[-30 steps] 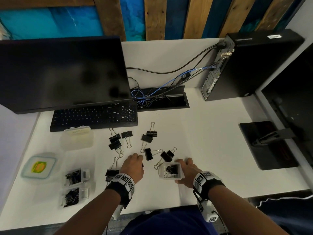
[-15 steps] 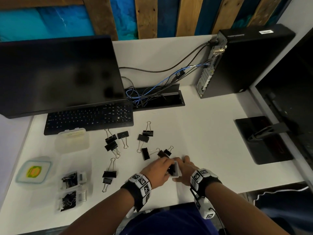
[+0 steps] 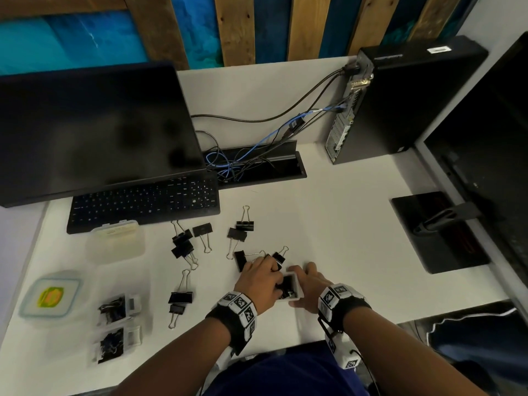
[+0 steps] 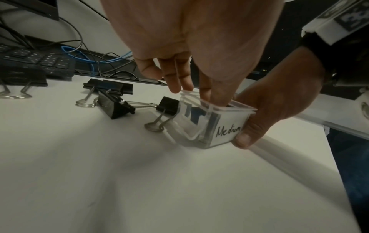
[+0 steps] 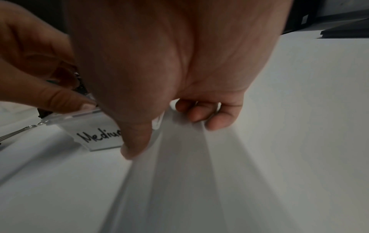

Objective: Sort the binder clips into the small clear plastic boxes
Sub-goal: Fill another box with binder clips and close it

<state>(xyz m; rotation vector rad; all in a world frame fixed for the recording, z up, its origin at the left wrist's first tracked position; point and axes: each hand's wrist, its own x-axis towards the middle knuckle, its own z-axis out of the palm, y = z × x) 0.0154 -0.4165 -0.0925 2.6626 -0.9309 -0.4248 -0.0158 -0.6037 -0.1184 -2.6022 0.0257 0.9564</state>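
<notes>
Two hands on white desk: right hand grips Medium box; left hand fingers inside, grasp unclear.

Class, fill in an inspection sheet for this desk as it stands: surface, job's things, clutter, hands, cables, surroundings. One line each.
Surface: white desk, bare at right.
Job's things: open clear box labelled Medium with clips inside; loose binder clips behind and left of it; two filled small boxes at the left edge.
Clutter: frosted lidded box; container with yellow-green label.
Hands: left hand reaches fingers into the Medium box; right hand holds its side.
Cables: black and blue cables run from the computer tower into a desk slot.
Surroundings: monitor, keyboard, wood-and-blue wall panel.
</notes>
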